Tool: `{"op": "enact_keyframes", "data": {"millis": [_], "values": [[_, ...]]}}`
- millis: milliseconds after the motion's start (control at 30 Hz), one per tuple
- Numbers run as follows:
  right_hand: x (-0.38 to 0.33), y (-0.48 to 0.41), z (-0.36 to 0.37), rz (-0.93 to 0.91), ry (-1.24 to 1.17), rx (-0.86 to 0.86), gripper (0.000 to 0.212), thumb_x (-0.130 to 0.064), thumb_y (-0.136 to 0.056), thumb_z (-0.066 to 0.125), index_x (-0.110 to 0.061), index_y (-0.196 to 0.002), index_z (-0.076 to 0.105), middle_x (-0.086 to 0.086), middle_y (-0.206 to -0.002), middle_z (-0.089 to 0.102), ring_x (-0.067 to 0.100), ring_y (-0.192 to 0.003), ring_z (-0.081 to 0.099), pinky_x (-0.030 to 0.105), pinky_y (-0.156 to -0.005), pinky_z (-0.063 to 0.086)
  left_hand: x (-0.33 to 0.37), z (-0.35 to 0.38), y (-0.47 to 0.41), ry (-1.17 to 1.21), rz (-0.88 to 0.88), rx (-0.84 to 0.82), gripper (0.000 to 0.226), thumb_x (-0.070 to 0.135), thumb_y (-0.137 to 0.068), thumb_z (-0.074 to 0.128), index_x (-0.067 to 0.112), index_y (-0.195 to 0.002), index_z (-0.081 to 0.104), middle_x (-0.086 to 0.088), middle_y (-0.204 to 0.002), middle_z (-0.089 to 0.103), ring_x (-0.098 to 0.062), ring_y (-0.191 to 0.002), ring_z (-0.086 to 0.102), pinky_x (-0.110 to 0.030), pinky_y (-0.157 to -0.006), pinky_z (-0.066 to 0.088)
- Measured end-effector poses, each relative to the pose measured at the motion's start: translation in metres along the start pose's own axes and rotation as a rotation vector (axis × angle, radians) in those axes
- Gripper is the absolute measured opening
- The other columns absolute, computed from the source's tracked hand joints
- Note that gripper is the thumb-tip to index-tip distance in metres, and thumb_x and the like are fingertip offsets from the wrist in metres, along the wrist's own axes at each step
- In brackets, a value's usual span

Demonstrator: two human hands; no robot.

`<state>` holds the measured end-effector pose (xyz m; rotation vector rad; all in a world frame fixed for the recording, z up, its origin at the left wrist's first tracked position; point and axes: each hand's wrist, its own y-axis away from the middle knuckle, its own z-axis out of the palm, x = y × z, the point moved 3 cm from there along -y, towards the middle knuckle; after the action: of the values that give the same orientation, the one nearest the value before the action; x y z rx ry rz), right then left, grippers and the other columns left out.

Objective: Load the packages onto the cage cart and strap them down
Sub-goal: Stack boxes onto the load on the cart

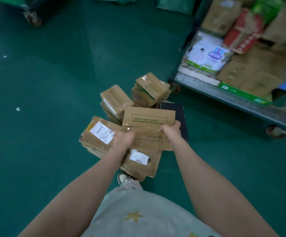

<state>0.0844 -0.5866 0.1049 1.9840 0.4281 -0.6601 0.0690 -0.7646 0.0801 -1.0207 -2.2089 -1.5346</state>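
I hold a flat taped cardboard box (148, 120) with green print above a pile of packages on the green floor. My left hand (123, 138) grips its left edge and my right hand (171, 130) grips its right edge. Below it lie a labelled box (96, 134) at the left, another labelled box (141, 162) nearest me, a taped box (115, 98), a green-printed box (150, 88) and a dark flat package (181, 117). The cage cart (224, 95) stands at the upper right, loaded with several boxes and bags.
A white nappy pack (205, 56) and a red sack (243, 31) sit on the cart. Its caster (276, 131) is at the near right corner. Another cart's wheel (33, 18) shows at the upper left. My shoe (124, 178) stands beside the pile.
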Motion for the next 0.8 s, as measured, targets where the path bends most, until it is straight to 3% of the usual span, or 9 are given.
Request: {"op": "enact_keyframes", "data": {"millis": [167,333,467,567,700,800], "values": [[0.039,0.041,-0.078,-0.065,0.073,0.168,0.076,-0.020,-0.084,0.055,-0.025,-0.147,0.012,0.013,-0.142,0.032,0.035,-0.127,0.036,0.049,-0.107,0.033,-0.013,0.061,0.055,0.074,0.029,-0.121,0.083,0.047,-0.075,0.063,0.008,-0.141,0.033,-0.013,-0.138,0.045,-0.034,-0.121,0.047,-0.049,-0.100,0.042],[0.080,0.071,-0.159,-0.023,-0.024,0.320,0.076,-0.022,-0.089,0.051,-0.025,-0.149,0.006,0.012,-0.148,0.024,0.034,-0.130,0.029,0.047,-0.109,0.029,0.001,0.126,0.109,-0.040,0.143,-0.205,0.085,0.045,-0.072,0.061,0.015,-0.145,0.028,-0.011,-0.144,0.033,-0.035,-0.125,0.039,-0.051,-0.102,0.040],[0.101,0.083,-0.214,-0.001,-0.114,0.400,0.079,-0.018,-0.087,0.053,-0.025,-0.150,0.005,0.010,-0.148,0.024,0.033,-0.131,0.028,0.046,-0.108,0.029,0.025,0.168,0.145,-0.092,0.246,-0.269,0.083,0.049,-0.066,0.060,0.017,-0.139,0.037,-0.010,-0.137,0.043,-0.032,-0.121,0.043,-0.046,-0.101,0.041],[0.106,0.081,-0.242,0.004,-0.158,0.430,0.082,-0.015,-0.086,0.054,-0.024,-0.151,0.005,0.011,-0.148,0.025,0.034,-0.131,0.030,0.048,-0.108,0.030,0.045,0.192,0.157,-0.116,0.266,-0.310,0.095,0.056,-0.058,0.054,0.017,-0.141,0.031,-0.011,-0.137,0.043,-0.033,-0.120,0.044,-0.047,-0.102,0.039],[0.102,0.065,-0.268,-0.006,-0.226,0.455,0.082,-0.014,-0.084,0.053,-0.024,-0.150,0.007,0.011,-0.147,0.027,0.035,-0.130,0.033,0.049,-0.107,0.033,0.075,0.221,0.156,-0.222,0.343,-0.266,0.076,0.048,-0.084,0.054,0.013,-0.146,0.027,-0.015,-0.146,0.029,-0.035,-0.130,0.032,-0.042,-0.104,0.030],[0.092,0.041,-0.288,-0.010,-0.251,0.478,0.081,-0.013,-0.084,0.053,-0.026,-0.150,0.007,0.011,-0.146,0.027,0.036,-0.129,0.034,0.048,-0.106,0.035,0.102,0.246,0.150,-0.230,0.373,-0.300,0.072,0.045,-0.087,0.053,0.012,-0.146,0.029,-0.015,-0.146,0.029,-0.035,-0.131,0.031,-0.040,-0.103,0.030]]}}
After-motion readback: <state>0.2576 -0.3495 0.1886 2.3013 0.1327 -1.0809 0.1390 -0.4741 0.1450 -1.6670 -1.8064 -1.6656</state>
